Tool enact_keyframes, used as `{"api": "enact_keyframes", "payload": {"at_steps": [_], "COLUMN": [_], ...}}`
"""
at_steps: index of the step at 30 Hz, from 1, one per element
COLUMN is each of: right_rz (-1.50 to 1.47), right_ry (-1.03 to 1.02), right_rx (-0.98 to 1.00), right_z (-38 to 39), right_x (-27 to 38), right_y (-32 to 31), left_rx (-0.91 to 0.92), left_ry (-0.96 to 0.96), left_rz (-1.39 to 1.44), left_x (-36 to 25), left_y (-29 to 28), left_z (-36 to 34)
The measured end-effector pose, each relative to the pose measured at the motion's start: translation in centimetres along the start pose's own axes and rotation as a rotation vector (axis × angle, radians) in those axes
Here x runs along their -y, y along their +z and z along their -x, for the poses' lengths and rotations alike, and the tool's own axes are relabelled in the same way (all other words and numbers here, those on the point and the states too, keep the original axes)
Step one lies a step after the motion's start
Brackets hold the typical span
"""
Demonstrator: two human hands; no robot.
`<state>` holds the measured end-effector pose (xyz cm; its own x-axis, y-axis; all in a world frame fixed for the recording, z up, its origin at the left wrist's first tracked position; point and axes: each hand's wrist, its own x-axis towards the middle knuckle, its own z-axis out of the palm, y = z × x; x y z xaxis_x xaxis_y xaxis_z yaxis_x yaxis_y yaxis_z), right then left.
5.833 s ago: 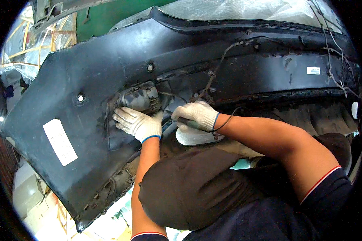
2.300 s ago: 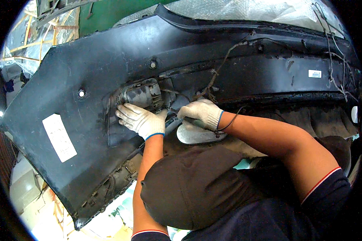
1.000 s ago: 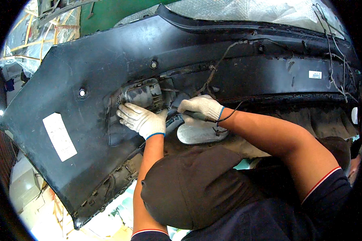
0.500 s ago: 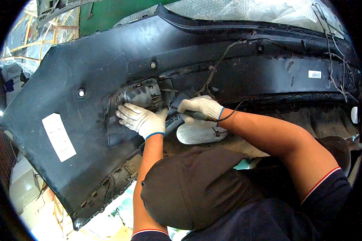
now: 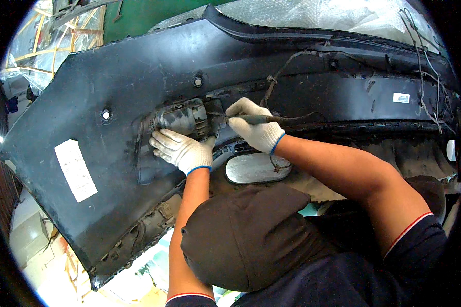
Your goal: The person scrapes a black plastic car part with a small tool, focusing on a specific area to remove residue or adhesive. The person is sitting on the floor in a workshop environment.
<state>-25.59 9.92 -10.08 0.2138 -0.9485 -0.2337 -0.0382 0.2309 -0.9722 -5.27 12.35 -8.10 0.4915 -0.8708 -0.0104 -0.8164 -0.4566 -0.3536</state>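
A large black car bumper (image 5: 138, 82), its inner side facing up, lies across the view. A dark boxy plastic part (image 5: 183, 118) with ribs at its right end is set in it. My gloved left hand (image 5: 182, 152) rests on the near edge of that part, fingers stretched out and nearly flat. My right hand (image 5: 256, 128), also in a white knit glove, grips a soldering iron (image 5: 255, 119) by its dark handle. Its thin shaft points left toward the part's ribbed end, and a cord trails off to the right. The exact contact of the tip cannot be made out.
White paper label (image 5: 76, 170) sticks to the bumper's left, a small sticker (image 5: 401, 97) to its right. Loose wiring (image 5: 424, 77) hangs at the far right. An oval silvery plate (image 5: 256, 168) lies below my right hand. A dark cap (image 5: 246, 235) covers the lower middle.
My right hand has moved up and away with the soldering iron, whose handle now lies more level. The oval plate shows more. My left hand stays in place on the part.
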Motion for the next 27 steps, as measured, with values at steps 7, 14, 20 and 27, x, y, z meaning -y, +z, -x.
{"api": "enact_keyframes", "payload": {"at_steps": [7, 14, 20, 27], "right_rz": [-0.617, -0.830, -0.972, -1.101], "right_ry": [0.314, 0.238, 0.067, 0.032], "right_rx": [-0.200, -0.263, -0.428, -0.518], "right_z": [-1.8, -5.0, -7.7, -8.4], "right_x": [4.9, 9.1, 13.2, 13.8], "right_y": [-0.8, -2.7, -5.4, -7.1], "left_rx": [-0.024, -0.059, -0.128, 0.039], "left_ry": [0.006, 0.024, 0.199, 0.747], "left_rz": [0.005, 0.064, 0.071, -0.180], "left_x": [0.5, 0.4, 0.4, -2.9], "left_y": [0.1, -0.2, -0.6, -6.3], "left_z": [0.0, 0.2, 0.2, -2.3]}}
